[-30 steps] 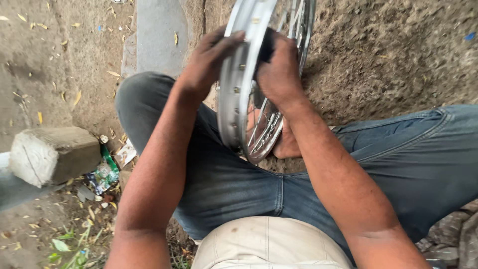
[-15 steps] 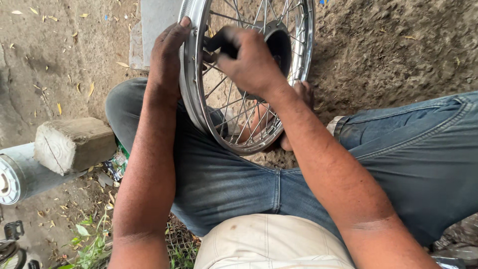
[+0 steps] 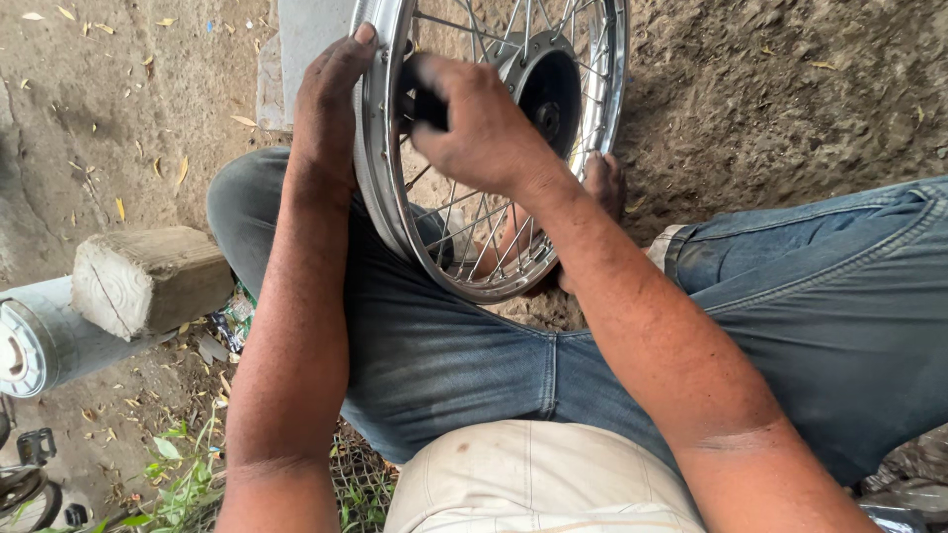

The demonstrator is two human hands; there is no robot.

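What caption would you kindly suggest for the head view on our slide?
Seated person's left hand steadies a spoked wheel rim; right hand works inside it.

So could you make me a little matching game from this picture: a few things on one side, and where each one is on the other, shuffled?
Things:
1. left hand
2. right hand
3. spoked wheel
4. concrete block

Places:
a. on the ground at the left, beside a grey cylinder
b. standing upright between the person's knees
c. gripping the outer edge of the shiny rim
d. reaching in among the spokes, fingers closed on a dark object

Pairs: 1-c, 2-d, 3-b, 4-a
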